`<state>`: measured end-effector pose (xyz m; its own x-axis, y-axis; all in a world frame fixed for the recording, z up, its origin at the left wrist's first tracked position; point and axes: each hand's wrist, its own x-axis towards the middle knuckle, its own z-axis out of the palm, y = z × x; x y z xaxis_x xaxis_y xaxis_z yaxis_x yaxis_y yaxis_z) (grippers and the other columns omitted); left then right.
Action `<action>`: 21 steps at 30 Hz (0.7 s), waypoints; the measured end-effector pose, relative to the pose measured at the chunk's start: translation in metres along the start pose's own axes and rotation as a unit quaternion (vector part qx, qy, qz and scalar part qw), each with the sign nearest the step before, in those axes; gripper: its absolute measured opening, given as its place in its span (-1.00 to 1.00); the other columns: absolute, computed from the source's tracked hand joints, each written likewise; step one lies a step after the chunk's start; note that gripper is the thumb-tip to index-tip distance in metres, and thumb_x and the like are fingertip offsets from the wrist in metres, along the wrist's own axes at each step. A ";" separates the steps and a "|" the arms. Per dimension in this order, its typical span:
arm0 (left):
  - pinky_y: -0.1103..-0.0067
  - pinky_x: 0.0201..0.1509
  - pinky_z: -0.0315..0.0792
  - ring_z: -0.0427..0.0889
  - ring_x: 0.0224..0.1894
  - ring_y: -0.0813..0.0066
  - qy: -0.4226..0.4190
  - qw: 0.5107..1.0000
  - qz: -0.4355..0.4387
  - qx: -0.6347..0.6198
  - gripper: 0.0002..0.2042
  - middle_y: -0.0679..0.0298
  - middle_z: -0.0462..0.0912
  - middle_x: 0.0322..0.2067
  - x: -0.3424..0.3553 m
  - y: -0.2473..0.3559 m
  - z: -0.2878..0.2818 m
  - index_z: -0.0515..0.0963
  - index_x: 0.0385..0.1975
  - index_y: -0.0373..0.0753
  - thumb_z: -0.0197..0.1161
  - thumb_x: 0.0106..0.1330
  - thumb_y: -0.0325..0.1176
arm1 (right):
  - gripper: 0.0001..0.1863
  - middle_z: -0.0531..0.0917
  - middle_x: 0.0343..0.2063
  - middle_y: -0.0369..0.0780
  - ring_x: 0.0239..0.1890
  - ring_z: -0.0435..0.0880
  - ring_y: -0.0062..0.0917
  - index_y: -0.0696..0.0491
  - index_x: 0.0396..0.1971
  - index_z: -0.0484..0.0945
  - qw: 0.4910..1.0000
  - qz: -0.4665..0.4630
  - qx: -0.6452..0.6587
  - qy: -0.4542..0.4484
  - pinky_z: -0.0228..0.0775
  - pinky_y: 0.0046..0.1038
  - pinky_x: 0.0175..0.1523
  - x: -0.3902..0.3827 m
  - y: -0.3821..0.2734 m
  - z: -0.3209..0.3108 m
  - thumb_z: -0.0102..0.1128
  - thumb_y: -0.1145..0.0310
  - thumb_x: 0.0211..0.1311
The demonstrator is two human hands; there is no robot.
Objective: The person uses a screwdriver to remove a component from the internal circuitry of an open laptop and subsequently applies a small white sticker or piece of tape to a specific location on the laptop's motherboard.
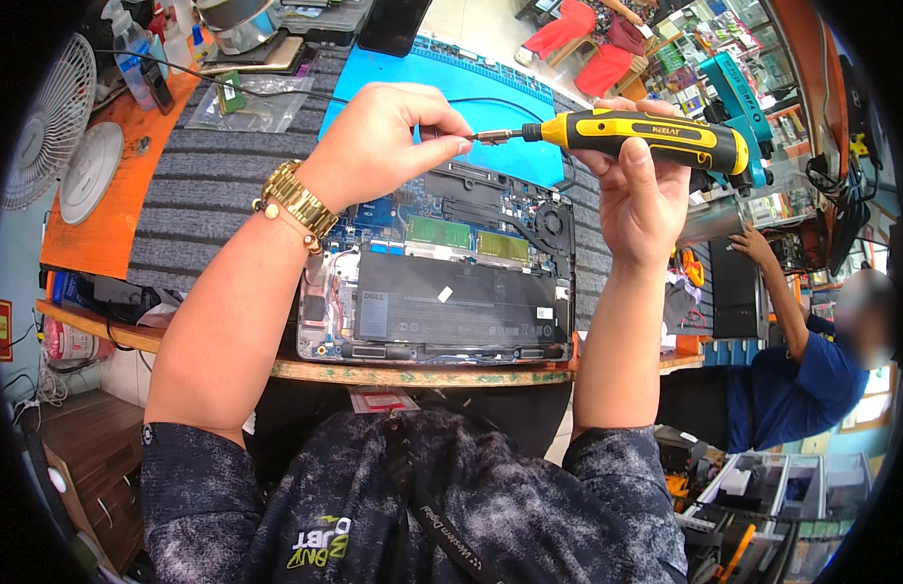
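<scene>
My right hand is wrapped round a yellow and black electric screwdriver, held level with its bit toward the left. At the bit's tip, the thumb and fingers of my left hand pinch something too small to make out. Both hands are raised over an opened laptop with its bottom cover off. Inside it show a black battery, two green memory modules and a round fan. My left forearm passes over the laptop's upper left corner and hides part of it.
Behind the laptop lies a blue work mat on a grey striped cloth. A bagged green circuit board, a bottle and a white fan stand left. A co-worker in a blue shirt reaches toward a dark panel at right.
</scene>
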<state>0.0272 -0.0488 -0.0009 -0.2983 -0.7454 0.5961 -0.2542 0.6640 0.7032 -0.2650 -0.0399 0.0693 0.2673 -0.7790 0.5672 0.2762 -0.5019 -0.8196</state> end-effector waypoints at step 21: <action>0.40 -0.22 0.62 0.78 -0.33 0.26 0.062 0.990 0.064 0.112 -0.84 0.16 0.80 -0.36 0.001 -0.010 -0.015 0.82 -0.20 -0.30 0.39 0.35 -0.39 | -0.45 0.76 0.08 -0.08 0.12 0.79 -0.45 0.19 0.29 0.47 0.984 0.122 -0.112 -0.064 0.69 -0.37 0.27 -0.014 -0.008 0.024 0.53 0.59 0.39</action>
<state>0.0430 -0.0567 -0.0016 -0.2293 -0.6461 0.7280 -0.4223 0.7399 0.5236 -0.2488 -0.0163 0.0696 0.4178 -0.8407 0.3446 -0.0181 -0.3869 -0.9220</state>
